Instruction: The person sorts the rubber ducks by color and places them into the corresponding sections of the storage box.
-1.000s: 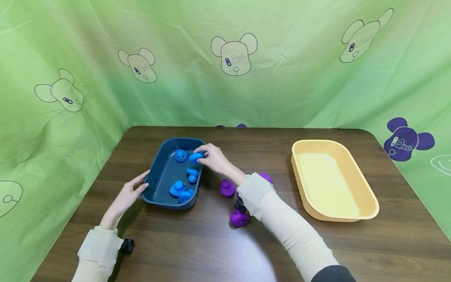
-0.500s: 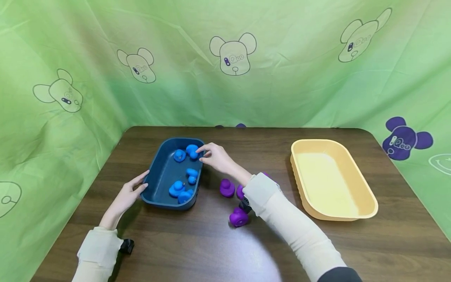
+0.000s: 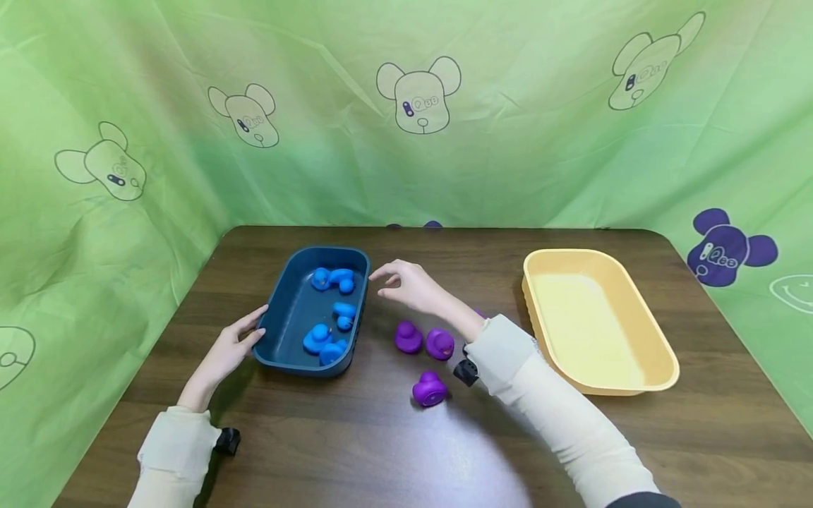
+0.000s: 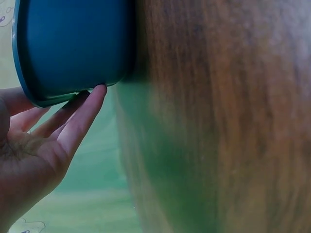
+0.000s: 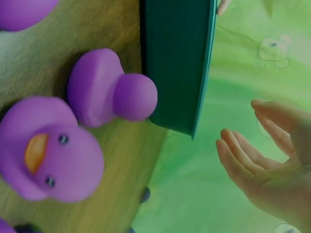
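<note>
- Right hand (image 3: 409, 286): just off the right rim of the blue bin (image 3: 295, 310). Thumb and fingers apart, nothing held.
- Left hand (image 3: 229, 353): at the opposite side, fingers fairly straight, fingertips touching the outer wall. Thumb pressure: cannot tell.
- Blue ducks (image 3: 317, 339): five, inside the bin, some close together.
- Purple ducks (image 3: 408, 337): three plain on the table (image 3: 356, 437), right of the bin; another mostly hidden behind the right sleeve (image 3: 559, 423).
- Handling, my judgement: steady the bin lightly, since hard pushing might slide it. Release low, spread the fingers, back out above the rim. Lift the forearm well; a low sleeve or wrist could knock purple ducks.
</note>
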Tool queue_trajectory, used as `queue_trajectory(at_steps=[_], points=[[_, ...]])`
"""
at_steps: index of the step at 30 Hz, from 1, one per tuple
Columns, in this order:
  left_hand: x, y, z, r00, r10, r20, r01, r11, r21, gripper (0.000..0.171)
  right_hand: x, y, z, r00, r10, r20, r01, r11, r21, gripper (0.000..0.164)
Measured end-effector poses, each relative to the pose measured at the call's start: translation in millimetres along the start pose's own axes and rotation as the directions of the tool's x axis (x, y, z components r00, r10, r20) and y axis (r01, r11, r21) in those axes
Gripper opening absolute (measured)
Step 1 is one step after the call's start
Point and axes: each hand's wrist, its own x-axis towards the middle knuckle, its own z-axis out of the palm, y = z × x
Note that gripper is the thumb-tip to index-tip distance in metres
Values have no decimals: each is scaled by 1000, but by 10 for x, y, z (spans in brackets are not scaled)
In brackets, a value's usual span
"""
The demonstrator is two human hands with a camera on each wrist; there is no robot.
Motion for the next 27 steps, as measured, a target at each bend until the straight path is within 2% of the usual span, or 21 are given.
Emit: queue_trajectory(at_steps=[5, 8, 13, 17, 22, 27], points=[[18, 45, -20, 998, 45, -34, -41, 994, 102, 43, -111, -16, -129, 1000, -9, 5, 9, 1000, -18, 26], [48, 68, -14, 994, 83, -76, -73, 989, 129, 40, -185, -30, -213, 1000, -9, -1, 9, 1000, -20, 27], [117, 181, 2, 975, 155, -159, -134, 982, 133, 35, -324, -51, -351, 1000, -13, -27, 12, 999, -42, 27], [152, 347, 16, 958, 202, -203, -175, 974, 143, 32, -443, -76, -466, 999, -13, -45, 10, 997, -78, 27], [177, 583, 78, 945, 250, -210, -224, 965, 138, 31, -601, -84, -610, 997, -1, -79, -8, 993, -121, 28], [223, 769, 205, 935, 311, -168, -293, 948, 121, 31, -791, -14, -739, 992, 18, -126, -38, 987, -155, 27]])
